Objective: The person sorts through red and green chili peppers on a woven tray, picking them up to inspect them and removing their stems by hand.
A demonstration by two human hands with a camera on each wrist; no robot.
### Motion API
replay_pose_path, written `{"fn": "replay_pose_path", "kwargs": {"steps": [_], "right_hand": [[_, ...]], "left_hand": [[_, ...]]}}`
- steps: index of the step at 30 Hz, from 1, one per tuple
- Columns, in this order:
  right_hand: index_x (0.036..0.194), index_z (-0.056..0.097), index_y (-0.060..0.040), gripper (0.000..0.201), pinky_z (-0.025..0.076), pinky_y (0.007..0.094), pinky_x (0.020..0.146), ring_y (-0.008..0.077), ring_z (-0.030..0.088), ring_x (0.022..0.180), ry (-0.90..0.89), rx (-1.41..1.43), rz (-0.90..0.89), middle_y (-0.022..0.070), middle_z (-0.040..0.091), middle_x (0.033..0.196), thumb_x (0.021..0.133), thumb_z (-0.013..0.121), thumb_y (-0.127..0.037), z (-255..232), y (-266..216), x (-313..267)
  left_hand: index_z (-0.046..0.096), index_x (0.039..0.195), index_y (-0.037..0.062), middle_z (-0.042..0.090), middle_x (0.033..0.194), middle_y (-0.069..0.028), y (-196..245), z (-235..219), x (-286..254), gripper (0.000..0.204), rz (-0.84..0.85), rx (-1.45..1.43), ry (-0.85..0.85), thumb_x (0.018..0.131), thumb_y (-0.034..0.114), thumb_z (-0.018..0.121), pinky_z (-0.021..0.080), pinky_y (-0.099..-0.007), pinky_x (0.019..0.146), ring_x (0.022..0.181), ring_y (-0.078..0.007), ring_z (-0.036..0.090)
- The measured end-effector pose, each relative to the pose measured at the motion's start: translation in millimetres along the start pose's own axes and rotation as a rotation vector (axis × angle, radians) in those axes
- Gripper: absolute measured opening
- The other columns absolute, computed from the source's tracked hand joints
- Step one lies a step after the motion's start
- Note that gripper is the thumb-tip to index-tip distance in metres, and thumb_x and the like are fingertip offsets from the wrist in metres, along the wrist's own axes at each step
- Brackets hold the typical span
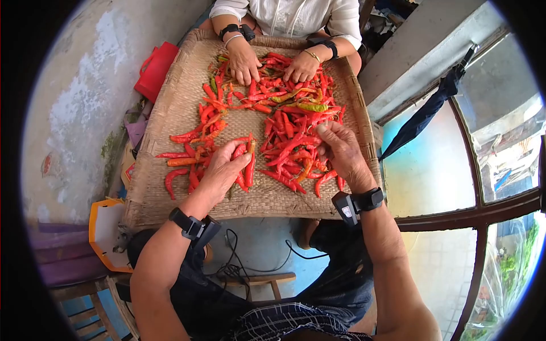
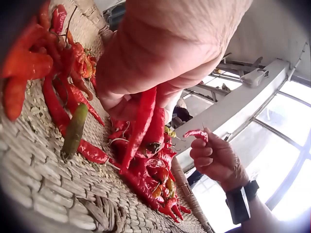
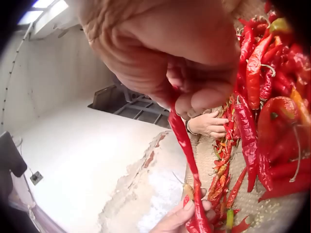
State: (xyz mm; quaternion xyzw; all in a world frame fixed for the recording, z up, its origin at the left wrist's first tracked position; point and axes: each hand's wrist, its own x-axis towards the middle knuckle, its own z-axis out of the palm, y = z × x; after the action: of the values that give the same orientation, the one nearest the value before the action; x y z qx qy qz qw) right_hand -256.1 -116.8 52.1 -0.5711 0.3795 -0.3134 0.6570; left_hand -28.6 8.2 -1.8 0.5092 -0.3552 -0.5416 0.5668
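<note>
My left hand (image 1: 222, 170) grips red chili peppers (image 1: 250, 165) between thumb and fingers, over the near middle of a woven tray (image 1: 273, 209). In the left wrist view these chilies (image 2: 141, 131) point down from the fingertips. To the right, my right hand (image 1: 341, 149) is raised beside the large chili heap (image 1: 293, 148). It pinches one slim red chili pepper (image 3: 181, 138) between thumb and fingers, plainly seen in the right wrist view. A looser group of chilies (image 1: 179, 162) lies left of my left hand, with a greenish chili (image 2: 75, 131) among them.
Across the tray, another person's two hands (image 1: 243, 63) touch chilies at the far end. A red bag (image 1: 156, 71) stands against the left wall. Windows and a folded dark umbrella (image 1: 418, 116) are on the right. Below are a small wooden stool (image 1: 259, 279) and black cables.
</note>
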Motion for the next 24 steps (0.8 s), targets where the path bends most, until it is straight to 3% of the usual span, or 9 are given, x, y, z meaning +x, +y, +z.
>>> {"fn": "replay_pose_path", "kwargs": {"steps": [5,9,11,13,15,16,18,22,24], "right_hand": [[0.085,0.062,-0.0052,0.02,0.041,0.0185,0.046,0.004,0.05,0.052,-0.234,-0.412,0.124,-0.0037,0.053,0.063,0.091,0.06,-0.024,15.4,-6.2,-10.0],[0.098,0.061,-0.0022,0.021,0.049,0.0213,0.053,0.0062,0.057,0.061,-0.093,-0.01,-0.094,0.0014,0.06,0.074,0.092,0.058,-0.021,2.6,-2.3,3.9],[0.102,0.059,-0.002,0.022,0.05,0.022,0.057,0.0074,0.058,0.066,0.199,0.407,-0.091,0.0029,0.062,0.078,0.092,0.056,-0.022,-1.7,-8.0,6.7],[0.105,0.059,-0.0021,0.027,0.05,0.0224,0.059,0.0084,0.059,0.069,0.176,0.342,-0.04,0.0036,0.062,0.081,0.093,0.056,-0.026,-3.7,-1.4,1.7],[0.107,0.059,-0.0024,0.031,0.05,0.0232,0.06,0.0095,0.059,0.069,-0.044,0.049,0.099,0.0046,0.063,0.083,0.093,0.055,-0.03,5.8,9.5,-6.3],[0.119,0.053,-0.0013,0.04,0.048,0.0221,0.061,0.0084,0.057,0.072,-0.147,-0.155,0.137,0.0051,0.063,0.086,0.093,0.054,-0.031,17.9,11.4,-9.8],[0.119,0.053,-0.0011,0.041,0.046,0.0216,0.059,0.0078,0.056,0.071,-0.304,-0.302,0.066,0.0044,0.063,0.087,0.092,0.056,-0.032,45.2,13.5,-23.1],[0.106,0.057,0.0018,0.024,0.048,0.0247,0.06,0.0085,0.057,0.072,-0.305,-0.292,0.058,0.0032,0.062,0.08,0.091,0.059,-0.016,73.7,32.6,-32.5],[0.107,0.057,-0.0004,0.027,0.047,0.0229,0.057,0.0074,0.056,0.069,-0.333,-0.332,0.086,0.0023,0.062,0.08,0.091,0.059,-0.022,69.0,32.9,-31.4]], "left_hand": [[0.051,0.116,-0.0012,0.054,0.093,-0.0007,-4.6,-0.6,1.4,0.031,0.007,0.06,0.014,0.089,0.012,0.056,0.044,-0.022,0.074,0.083,-0.0058,0.051],[0.051,0.117,-0.001,0.054,0.095,-0.0006,0.4,0.2,-1.5,0.03,0.008,0.016,-0.002,0.089,0.011,0.055,0.045,-0.0216,0.072,0.083,-0.0056,0.051],[0.049,0.118,-0.0001,0.055,0.097,-0.0011,4.2,0.7,-3.7,0.031,-0.038,-0.113,-0.051,0.089,0.011,0.055,0.047,-0.0216,0.069,0.084,-0.0065,0.053],[0.048,0.12,0.0006,0.056,0.098,-0.0015,1.9,-0.5,-2.0,0.032,-0.064,-0.133,-0.053,0.089,0.01,0.055,0.048,-0.022,0.067,0.084,-0.0073,0.055],[0.046,0.121,0.0012,0.056,0.099,-0.002,-0.3,-0.7,-0.8,0.034,-0.091,-0.154,-0.059,0.089,0.01,0.055,0.049,-0.0224,0.066,0.084,-0.0081,0.056],[0.046,0.122,0.0018,0.056,0.1,-0.0022,-0.8,-0.6,-0.3,0.034,-0.09,-0.159,-0.065,0.09,0.01,0.055,0.049,-0.0227,0.065,0.085,-0.0088,0.057],[0.045,0.122,0.0024,0.057,0.101,-0.0025,-0.3,0.8,-0.9,0.035,-0.093,-0.163,-0.069,0.09,0.01,0.055,0.05,-0.023,0.065,0.085,-0.0095,0.058],[0.045,0.123,0.0046,0.057,0.102,-0.0022,-1.7,7.4,-4.8,0.035,-0.079,-0.142,-0.076,0.09,0.01,0.056,0.049,-0.0234,0.068,0.087,-0.0091,0.058],[0.042,0.127,0.0056,0.057,0.106,-0.0019,-5.2,5.2,-3.6,0.04,-0.105,-0.144,-0.147,0.089,0.01,0.057,0.049,-0.0242,0.07,0.088,-0.0097,0.058]]}}
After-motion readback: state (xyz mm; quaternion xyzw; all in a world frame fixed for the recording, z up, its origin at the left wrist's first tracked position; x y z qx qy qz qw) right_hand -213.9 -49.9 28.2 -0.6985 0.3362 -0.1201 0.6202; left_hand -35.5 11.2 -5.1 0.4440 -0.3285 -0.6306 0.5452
